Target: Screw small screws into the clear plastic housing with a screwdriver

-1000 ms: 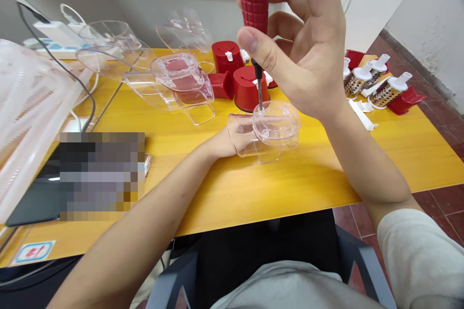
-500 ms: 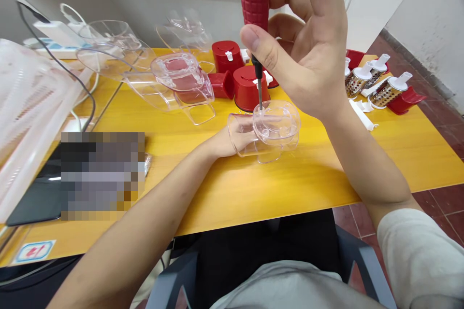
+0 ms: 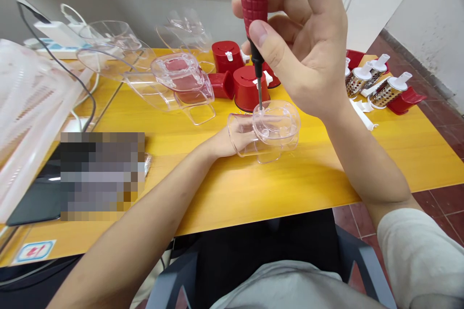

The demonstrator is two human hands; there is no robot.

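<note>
A screwdriver (image 3: 253, 0) with a red ribbed handle and black collar stands nearly upright in my right hand (image 3: 304, 43). My thumb and curled fingers close round its handle. The steel tip meets a small post on the rim of a clear plastic housing (image 3: 277, 123). My left hand (image 3: 237, 137) reaches into the housing's tube-like side opening and grips it, its fingers seen through the plastic. Just behind stand red plastic cups (image 3: 250, 89) with white clips.
More clear housings (image 3: 177, 70) stand at the back left, beside a power strip and cables. Metal grater drums (image 3: 391, 89) with white stems, red parts and white pieces lie to the right. Plastic bags (image 3: 32, 111) and a dark device (image 3: 36, 193) are on the left.
My right fingers have shifted on the screwdriver handle, and more of the black collar shows below my thumb. The housing and my left hand stay in place.
</note>
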